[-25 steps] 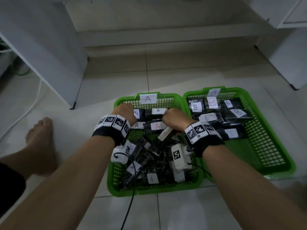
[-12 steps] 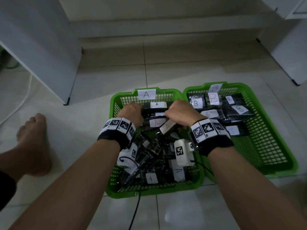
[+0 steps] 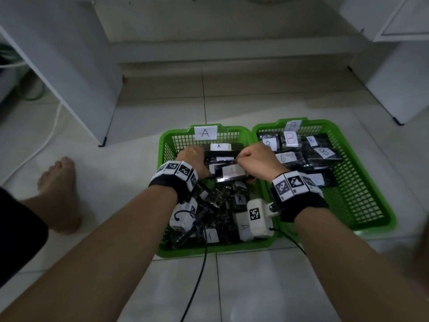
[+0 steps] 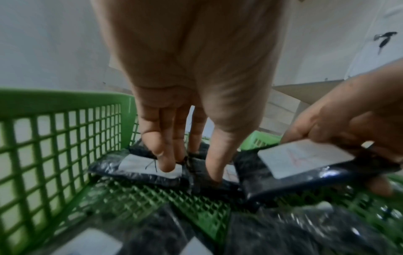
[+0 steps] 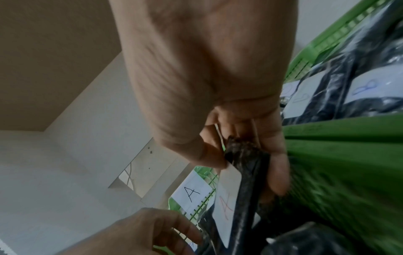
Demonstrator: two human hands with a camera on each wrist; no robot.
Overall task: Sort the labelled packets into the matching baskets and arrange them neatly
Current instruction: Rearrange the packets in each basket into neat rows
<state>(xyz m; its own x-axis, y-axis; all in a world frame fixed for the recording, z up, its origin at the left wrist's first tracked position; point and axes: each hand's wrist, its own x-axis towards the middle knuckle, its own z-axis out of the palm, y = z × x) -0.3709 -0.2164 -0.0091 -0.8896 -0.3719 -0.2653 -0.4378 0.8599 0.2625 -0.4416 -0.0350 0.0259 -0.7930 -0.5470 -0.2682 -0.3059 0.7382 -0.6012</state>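
Two green baskets sit side by side on the floor. The left basket (image 3: 165, 145) carries an "A" tag (image 3: 205, 132), the right basket (image 3: 362, 159) a "B" tag. My right hand (image 3: 253, 160) pinches a black packet with a red "A" label (image 3: 232, 171) (image 4: 305, 158) (image 5: 226, 205) and holds it low over the row at the far end of basket A. My left hand (image 3: 192, 159) has straight fingers (image 4: 165, 155) pressing on the A packets (image 4: 139, 163) lying there. More A packets (image 3: 220, 217) lie in a loose heap at the near end.
Basket B holds several B-labelled packets (image 3: 290, 139) in rows at its far end; its near half shows bare mesh. A bare foot (image 3: 58, 191) rests on the tiles left of the baskets. White cabinets stand at the left and right. Cables trail from the wrist cameras.
My right hand has carried the red-A packet from the heap toward the far row and turned it flat, label up. My left hand has shifted slightly forward along the row.
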